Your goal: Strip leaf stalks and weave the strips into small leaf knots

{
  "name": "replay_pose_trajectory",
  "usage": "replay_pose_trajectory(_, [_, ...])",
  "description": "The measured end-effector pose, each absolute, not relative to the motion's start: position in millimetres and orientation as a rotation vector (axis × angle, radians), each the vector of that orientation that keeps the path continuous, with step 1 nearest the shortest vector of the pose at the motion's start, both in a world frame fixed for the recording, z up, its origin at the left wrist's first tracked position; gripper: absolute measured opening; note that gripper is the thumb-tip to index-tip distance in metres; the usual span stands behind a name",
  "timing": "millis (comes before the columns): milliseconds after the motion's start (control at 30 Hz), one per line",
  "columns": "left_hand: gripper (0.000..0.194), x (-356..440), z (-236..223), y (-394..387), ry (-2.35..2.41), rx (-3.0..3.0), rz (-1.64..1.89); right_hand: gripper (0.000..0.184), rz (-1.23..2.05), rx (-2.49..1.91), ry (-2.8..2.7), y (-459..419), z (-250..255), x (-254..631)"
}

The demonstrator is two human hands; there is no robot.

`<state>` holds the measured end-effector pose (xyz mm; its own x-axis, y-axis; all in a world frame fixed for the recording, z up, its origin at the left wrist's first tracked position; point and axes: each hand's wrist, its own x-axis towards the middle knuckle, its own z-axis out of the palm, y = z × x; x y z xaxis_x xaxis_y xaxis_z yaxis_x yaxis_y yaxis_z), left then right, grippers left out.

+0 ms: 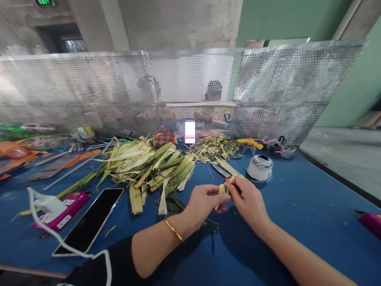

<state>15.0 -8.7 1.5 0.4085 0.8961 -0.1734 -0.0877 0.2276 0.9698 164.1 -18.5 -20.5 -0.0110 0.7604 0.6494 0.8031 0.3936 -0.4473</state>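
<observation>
Husks (145, 163) look papery, the phone screen (91, 218) glossy

A grey wall (178, 24) rises behind a perforated metal screen (119, 79).

Pale husk piece (222, 190) held above the blue worktop (309, 206).
Left hand (204, 202) and right hand (246, 196) both pinch it at the fingertips; gold bangle (174, 230) on left wrist. Heaped corn husks (154, 167) and black-screened smartphone (93, 216) lie left; white string spool (260, 169) stands beyond right hand.
</observation>
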Motion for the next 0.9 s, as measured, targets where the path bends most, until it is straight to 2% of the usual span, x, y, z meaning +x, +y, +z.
replay_pose_trajectory(167, [0.020,16.4,-0.2,-8.1,0.967,1.143,0.843,0.023,-0.041,-1.374,-1.779,-19.3,-16.2,164.7])
replay_pose_trajectory(367, [0.018,9.6,7.3,1.3,0.981,1.007,0.945,0.017,-0.450,-1.196,-1.837,-27.6,-1.1,167.6])
replay_pose_trajectory(500, [0.021,6.7,9.0,4.2,0.967,0.979,0.945,0.014,-0.544,-1.160,-1.993,-29.1,1.9,166.5])
replay_pose_trajectory(700, [0.027,8.7,4.2,5.7,0.999,1.005,0.928,0.020,-0.427,-1.208,-2.027,-26.9,-3.0,163.4])
replay_pose_trajectory(900, [0.023,9.5,1.5,5.9,0.997,1.120,1.026,0.024,-0.231,-1.164,-1.967,-34.1,-13.8,146.8])
